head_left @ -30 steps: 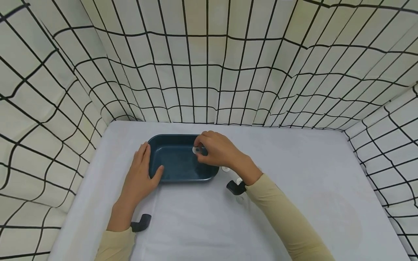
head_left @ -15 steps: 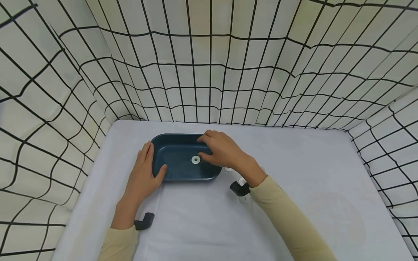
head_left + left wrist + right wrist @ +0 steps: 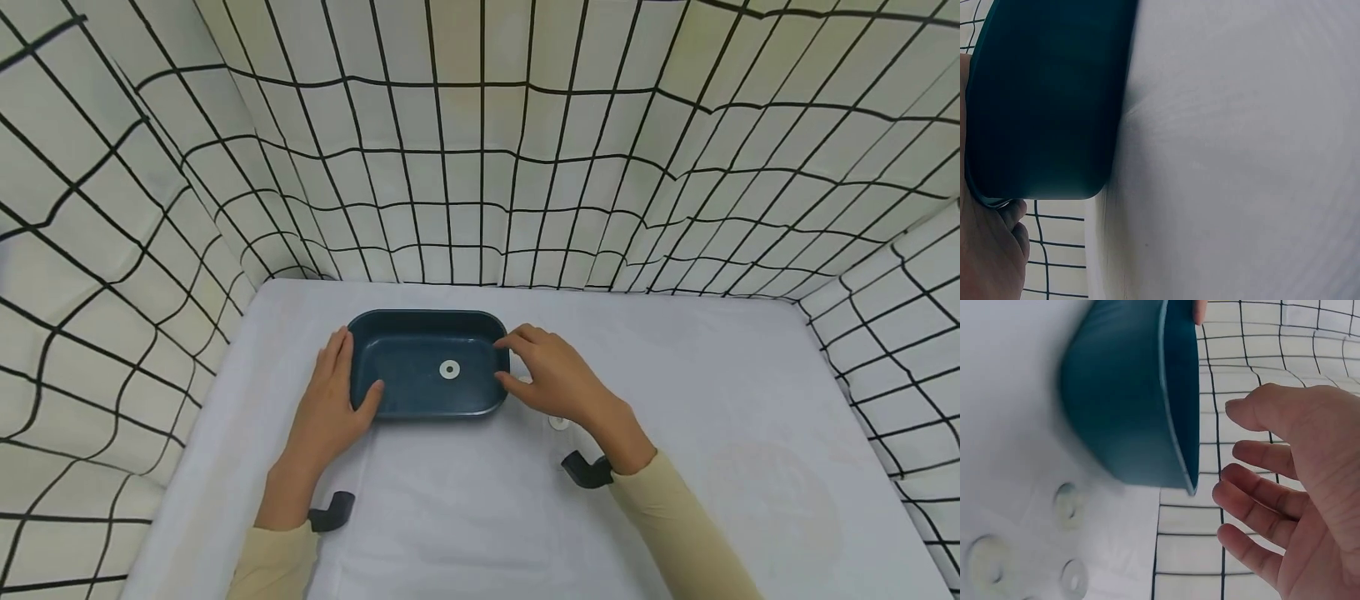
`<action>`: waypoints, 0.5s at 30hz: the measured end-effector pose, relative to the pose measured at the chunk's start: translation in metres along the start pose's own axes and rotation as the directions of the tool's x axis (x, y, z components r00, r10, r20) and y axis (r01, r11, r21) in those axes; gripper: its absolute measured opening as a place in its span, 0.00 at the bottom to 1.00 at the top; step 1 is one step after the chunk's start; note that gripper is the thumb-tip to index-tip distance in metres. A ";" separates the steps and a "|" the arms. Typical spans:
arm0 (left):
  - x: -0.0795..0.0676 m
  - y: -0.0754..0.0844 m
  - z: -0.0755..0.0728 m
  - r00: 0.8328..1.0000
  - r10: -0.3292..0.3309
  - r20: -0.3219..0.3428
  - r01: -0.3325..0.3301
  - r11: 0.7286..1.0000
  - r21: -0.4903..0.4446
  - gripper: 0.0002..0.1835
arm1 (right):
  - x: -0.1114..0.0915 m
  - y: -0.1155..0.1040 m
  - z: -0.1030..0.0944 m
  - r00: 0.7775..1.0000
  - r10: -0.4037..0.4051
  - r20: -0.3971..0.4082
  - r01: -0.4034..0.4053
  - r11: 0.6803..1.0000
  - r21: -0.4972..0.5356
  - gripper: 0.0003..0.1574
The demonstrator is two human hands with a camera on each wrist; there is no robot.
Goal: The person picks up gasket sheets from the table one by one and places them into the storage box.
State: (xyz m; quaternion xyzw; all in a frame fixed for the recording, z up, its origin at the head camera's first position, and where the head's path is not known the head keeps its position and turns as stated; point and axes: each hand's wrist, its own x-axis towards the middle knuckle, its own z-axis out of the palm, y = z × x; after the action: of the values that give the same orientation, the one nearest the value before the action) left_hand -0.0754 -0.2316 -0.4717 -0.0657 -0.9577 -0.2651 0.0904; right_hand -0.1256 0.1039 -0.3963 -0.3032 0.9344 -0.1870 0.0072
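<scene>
Both my hands are at the dark teal tray (image 3: 401, 390), which sits upright on the white-covered surface (image 3: 465, 508). One white washer (image 3: 444, 369) lies flat on the tray floor, right of its middle, dark dot at its centre. My left hand (image 3: 327, 404) rests along the tray's left end: fingers straight and together against the outer rim, thumb spread away over the near left corner; steadying touch, no curl around anything. My right hand (image 3: 551, 373) is at the right end, thumb and fingers parted, nothing between them, fingertips about level with that rim; whether they touch it, I cannot tell. From the right wrist: three loose washers (image 3: 1063, 503) show on the surface beside the tray, somewhat blurred, plus a sliver of something at the bottom edge. Overhead, one lies just below the right hand. Beige sleeves (image 3: 678, 533) on both arms; a black bent piece (image 3: 332, 512) juts from each wrist. Pale walls (image 3: 461, 179) with black gridlines stand behind and to both sides.
</scene>
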 end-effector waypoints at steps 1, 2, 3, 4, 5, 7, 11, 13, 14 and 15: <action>-0.001 -0.001 0.000 1.000 0.001 -0.001 -0.001 1.000 0.001 0.47 | -0.004 0.001 0.002 1.000 0.010 -0.004 -0.010 1.000 0.010 0.26; -0.002 -0.002 -0.001 1.000 0.004 -0.003 -0.004 1.000 0.002 0.47 | -0.009 0.001 0.003 1.000 0.023 -0.006 -0.023 1.000 0.015 0.26; -0.003 -0.002 -0.002 1.000 0.006 -0.006 -0.006 1.000 0.004 0.47 | -0.013 0.002 0.004 0.999 0.035 -0.007 -0.035 0.999 0.016 0.26; -0.004 -0.003 -0.002 1.000 0.008 -0.009 -0.008 1.000 0.005 0.47 | -0.016 0.002 0.005 0.999 0.047 -0.010 -0.047 0.999 0.017 0.26; -0.004 -0.003 -0.003 1.000 0.009 -0.010 -0.009 1.000 0.005 0.47 | -0.020 0.003 0.006 0.998 0.059 -0.014 -0.059 0.998 0.017 0.25; -0.004 -0.002 -0.003 1.000 0.006 -0.009 -0.006 1.000 0.005 0.47 | -0.027 0.004 0.006 0.996 0.080 -0.024 -0.080 0.997 0.010 0.25; -0.002 0.002 -0.002 1.000 0.004 -0.007 -0.004 1.000 0.004 0.47 | -0.040 0.007 0.009 0.993 0.106 -0.043 -0.105 0.994 0.017 0.23; 0.000 0.002 -0.001 1.000 0.008 -0.008 -0.008 1.000 0.003 0.47 | -0.046 0.009 0.010 0.992 0.120 -0.045 -0.119 0.993 0.029 0.23; 0.000 0.003 0.000 1.000 0.010 -0.008 -0.010 1.000 0.001 0.47 | -0.049 0.010 0.011 0.991 0.122 -0.052 -0.121 0.992 0.035 0.23; 0.001 0.003 0.000 1.000 0.013 -0.009 -0.013 1.000 0.000 0.46 | -0.051 0.011 0.011 0.990 0.126 -0.056 -0.124 0.991 0.039 0.23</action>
State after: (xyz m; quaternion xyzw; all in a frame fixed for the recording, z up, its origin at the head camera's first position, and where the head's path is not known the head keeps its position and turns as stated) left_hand -0.0755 -0.2289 -0.4702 -0.0705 -0.9569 -0.2648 0.0966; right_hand -0.0884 0.1369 -0.4157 -0.2381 0.9479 -0.2117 -0.0031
